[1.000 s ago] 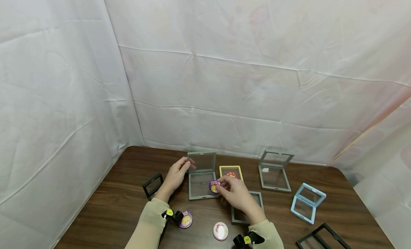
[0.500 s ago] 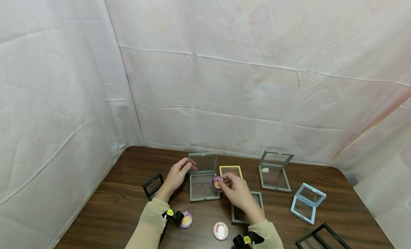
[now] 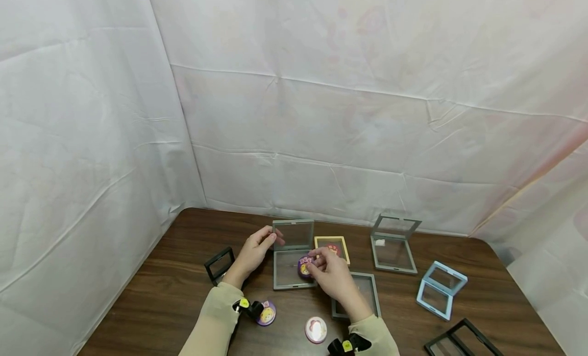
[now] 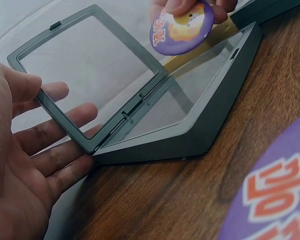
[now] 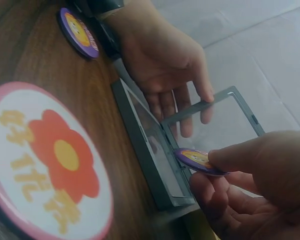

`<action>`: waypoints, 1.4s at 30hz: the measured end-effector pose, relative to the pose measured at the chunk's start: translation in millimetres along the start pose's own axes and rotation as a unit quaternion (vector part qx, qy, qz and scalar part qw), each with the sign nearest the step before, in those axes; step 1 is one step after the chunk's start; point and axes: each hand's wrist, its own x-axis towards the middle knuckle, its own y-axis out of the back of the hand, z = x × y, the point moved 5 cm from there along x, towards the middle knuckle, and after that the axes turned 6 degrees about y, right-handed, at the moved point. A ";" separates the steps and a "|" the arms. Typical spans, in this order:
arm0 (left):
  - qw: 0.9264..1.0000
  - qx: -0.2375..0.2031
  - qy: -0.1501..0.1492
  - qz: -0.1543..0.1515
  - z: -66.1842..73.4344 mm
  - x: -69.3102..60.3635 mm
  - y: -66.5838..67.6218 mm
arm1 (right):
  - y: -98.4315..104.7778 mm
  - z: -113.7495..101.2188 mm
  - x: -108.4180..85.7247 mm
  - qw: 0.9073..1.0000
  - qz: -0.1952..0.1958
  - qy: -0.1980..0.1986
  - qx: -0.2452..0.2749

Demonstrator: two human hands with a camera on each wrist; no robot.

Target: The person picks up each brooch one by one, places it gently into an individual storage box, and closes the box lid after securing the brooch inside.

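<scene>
A grey-green display frame [image 3: 294, 287] stands hinged open on the table, its clear-windowed lid [image 4: 102, 25] tilted up. My left hand [image 3: 250, 254] pinches the lid's left edge, thumb on one side and fingers on the other. Between thumb and fingers of my right hand [image 3: 335, 277] is a round purple badge [image 3: 303, 268] with a yellow figure and lettering. The badge hovers above the right side of the frame's base, tilted, as the left wrist view shows. Another purple badge [image 3: 266, 313] lies near my left wrist, and a pink-rimmed badge [image 5: 50, 160] with a red flower lies nearer me.
A yellow frame [image 3: 344, 244] with a red item and another grey frame [image 3: 376, 300] sit beside my right hand. Farther right are an open grey frame [image 3: 395, 269], a light blue frame [image 3: 434, 309] and a black frame [image 3: 478, 332]. A small black frame [image 3: 229, 254] stands left.
The frame has shifted slightly to the right with my left hand on its lid. The badge in my right hand rose a little to the right, then came back down and left over the base.
</scene>
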 end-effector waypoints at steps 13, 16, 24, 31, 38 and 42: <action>1.000 0.000 0.011 -0.014 -1.6 -1.8 -1.8 | -10.8 -0.3 -1.2 0.999 -0.014 0.013 -0.025; 1.000 0.001 0.012 -0.014 -1.2 -1.8 -2.0 | -10.1 0.0 -1.4 0.999 -0.039 0.008 -0.012; 1.000 0.002 0.012 -0.012 -1.5 -1.6 -2.4 | -8.2 0.9 -0.7 0.998 -0.060 0.013 -0.028; 1.000 0.002 0.011 -0.013 -1.7 -1.2 -2.6 | -13.3 -0.1 0.1 0.996 -0.068 0.025 -0.051; 1.000 0.001 0.006 -0.012 -1.0 -1.1 -3.3 | -18.1 -1.2 -0.6 0.993 -0.064 0.045 -0.089; 1.000 -0.001 0.005 -0.013 -0.8 -1.0 -3.4 | -19.8 -1.9 -1.3 0.991 -0.065 0.052 -0.108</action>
